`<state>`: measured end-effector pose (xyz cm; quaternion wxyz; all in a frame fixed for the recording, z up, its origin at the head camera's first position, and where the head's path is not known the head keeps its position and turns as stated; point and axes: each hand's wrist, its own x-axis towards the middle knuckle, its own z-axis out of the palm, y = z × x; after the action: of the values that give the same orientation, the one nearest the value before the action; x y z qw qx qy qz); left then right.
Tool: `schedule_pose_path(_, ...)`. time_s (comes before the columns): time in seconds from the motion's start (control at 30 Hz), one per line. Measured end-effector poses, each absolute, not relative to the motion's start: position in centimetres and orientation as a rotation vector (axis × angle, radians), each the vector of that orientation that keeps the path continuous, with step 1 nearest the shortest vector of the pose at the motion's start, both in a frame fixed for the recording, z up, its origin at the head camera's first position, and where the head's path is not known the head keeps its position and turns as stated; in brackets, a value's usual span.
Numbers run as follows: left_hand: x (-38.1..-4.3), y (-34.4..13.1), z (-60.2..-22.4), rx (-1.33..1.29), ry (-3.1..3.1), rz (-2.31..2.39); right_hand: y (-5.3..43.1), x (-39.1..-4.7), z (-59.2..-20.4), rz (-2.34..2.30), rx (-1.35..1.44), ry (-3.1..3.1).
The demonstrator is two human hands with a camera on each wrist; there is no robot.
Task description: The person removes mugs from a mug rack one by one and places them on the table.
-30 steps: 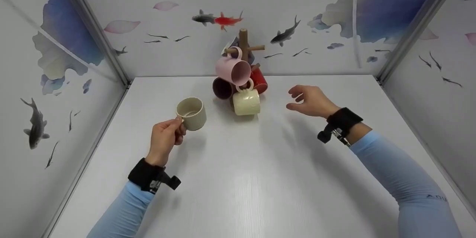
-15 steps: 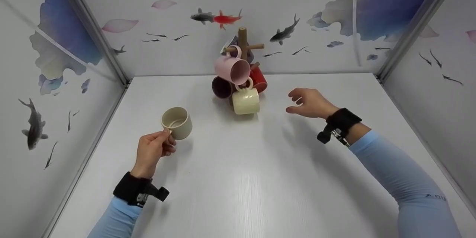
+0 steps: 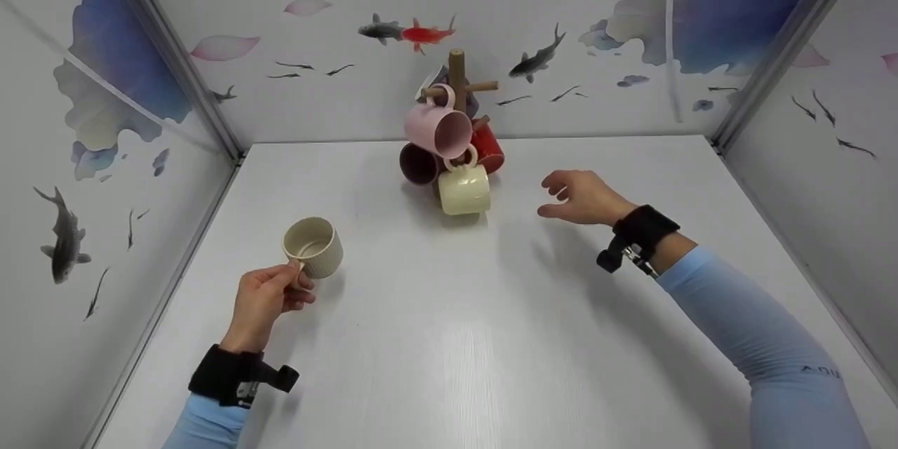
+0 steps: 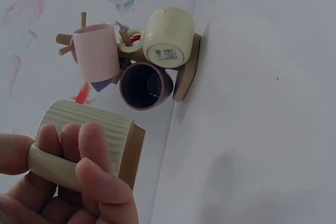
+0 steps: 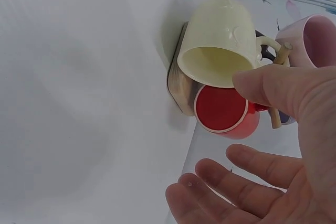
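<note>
- Head view: the left hand (image 3: 263, 302) pinches the beige mug (image 3: 319, 254) by its handle, thumb and fingers closed on it, the mug roughly upright, mouth up, over the left part of the white table (image 3: 435, 337)
- The right hand (image 3: 586, 198) is held with fingers loosely bent and thumb apart, gripping nothing, to the right of the wooden rack (image 3: 457, 70) and clear of it
- On the rack hang a pink mug (image 3: 429, 128), a pale yellow mug (image 3: 466, 193), a dark mug (image 3: 418, 165) and a red mug (image 3: 491, 147)
- Left wrist view: fingers wrap the handle (image 4: 52, 167) of the beige mug, whose ribbed wall ends in a brown base (image 4: 131, 153)
- Right wrist view: fingers spread, thumb well apart from them, nothing in the grasp; the thumb overlaps the pale yellow mug's rim in sight, the red mug just beside that mug
</note>
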<state>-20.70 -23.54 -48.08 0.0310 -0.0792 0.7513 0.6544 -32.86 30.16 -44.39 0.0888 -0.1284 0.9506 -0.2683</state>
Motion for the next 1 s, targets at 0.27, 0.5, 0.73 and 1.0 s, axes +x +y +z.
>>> schedule_pose_path(0.27,-20.7,-24.6,-48.7,-0.265,2.335,1.952,30.3,-32.9,-44.6,-0.802,-0.368,2.816)
schedule_pose_path(0.5,-20.1,-25.7,-49.4,-0.304,2.329,1.884,30.3,-32.6,-44.9,-0.801,-0.392,2.821)
schedule_pose_path(0.73,-19.4,-26.9,-50.2,-0.402,2.284,1.865,30.4,-32.5,-45.2,-0.818,-0.435,2.826)
schedule_pose_path(1.0,-19.2,-27.4,-50.6,-0.455,2.267,1.882,30.1,-32.6,-45.7,-0.787,-0.457,2.841)
